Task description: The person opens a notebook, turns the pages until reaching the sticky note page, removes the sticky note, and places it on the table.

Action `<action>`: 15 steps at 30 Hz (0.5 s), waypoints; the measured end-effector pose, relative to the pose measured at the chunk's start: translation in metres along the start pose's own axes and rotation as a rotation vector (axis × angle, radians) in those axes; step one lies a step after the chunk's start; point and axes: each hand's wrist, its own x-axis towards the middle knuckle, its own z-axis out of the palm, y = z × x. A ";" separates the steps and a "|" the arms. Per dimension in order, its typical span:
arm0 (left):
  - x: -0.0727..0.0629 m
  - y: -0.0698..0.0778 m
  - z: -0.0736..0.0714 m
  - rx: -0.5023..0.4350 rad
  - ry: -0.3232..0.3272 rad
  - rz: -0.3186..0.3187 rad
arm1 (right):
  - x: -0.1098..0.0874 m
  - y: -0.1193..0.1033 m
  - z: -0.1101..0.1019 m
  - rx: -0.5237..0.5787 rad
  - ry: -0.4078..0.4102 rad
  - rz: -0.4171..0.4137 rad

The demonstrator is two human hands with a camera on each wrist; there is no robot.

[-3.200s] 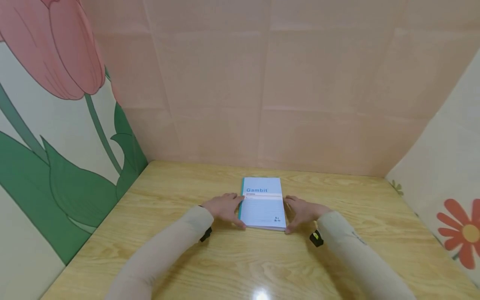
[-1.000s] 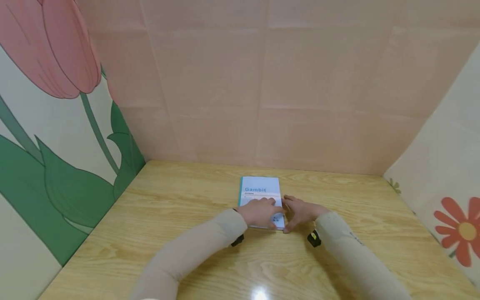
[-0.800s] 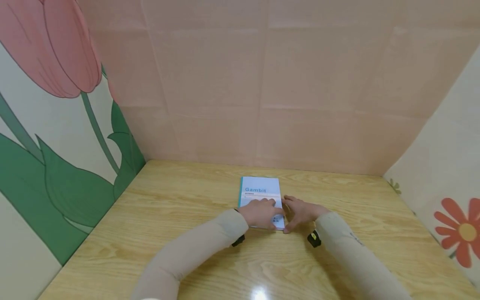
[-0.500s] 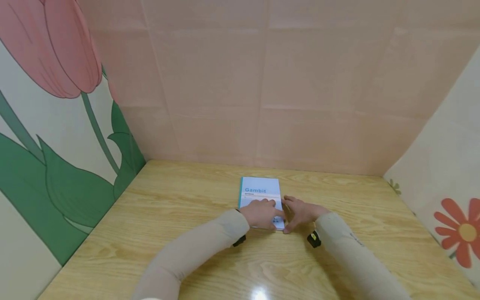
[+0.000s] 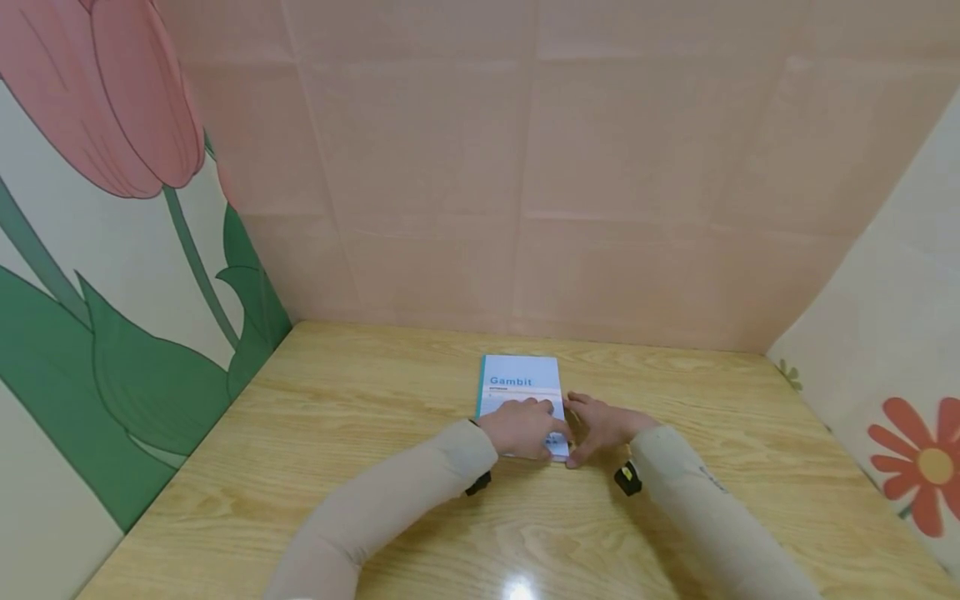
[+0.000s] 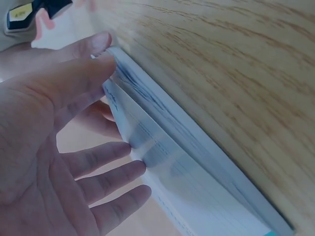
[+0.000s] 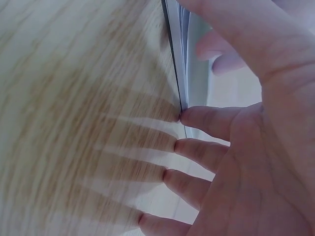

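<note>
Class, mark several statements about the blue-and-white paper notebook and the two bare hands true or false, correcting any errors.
1. The blue-and-white paper notebook lies on the pale wood-grain table. True.
2. The bare left hand is over the upper left corner of the cover. False: it is over the lower part.
3. The blue printed word "Gambit" is uncovered. True.
4. The narrow strip along the notebook's left edge is red. False: it is teal.
5. The bare right hand is at the notebook's right edge. True.

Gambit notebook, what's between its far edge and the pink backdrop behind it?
In the head view, just a bare strip of wooden tabletop lies between the notebook and the pink backdrop.
</note>
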 end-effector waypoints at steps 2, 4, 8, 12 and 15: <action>-0.001 -0.001 0.000 -0.008 0.015 0.008 | 0.000 0.000 0.000 -0.004 -0.001 -0.004; -0.002 -0.002 -0.001 -0.019 0.039 0.017 | 0.000 0.000 -0.001 -0.009 -0.001 -0.007; -0.007 -0.006 -0.006 -0.061 0.084 0.018 | -0.001 -0.002 -0.003 -0.011 -0.006 -0.007; -0.014 -0.010 -0.014 -0.098 0.117 0.008 | -0.001 -0.003 -0.003 -0.009 -0.014 0.000; -0.020 -0.013 -0.018 -0.124 0.146 -0.001 | -0.001 -0.003 -0.002 -0.005 -0.011 0.004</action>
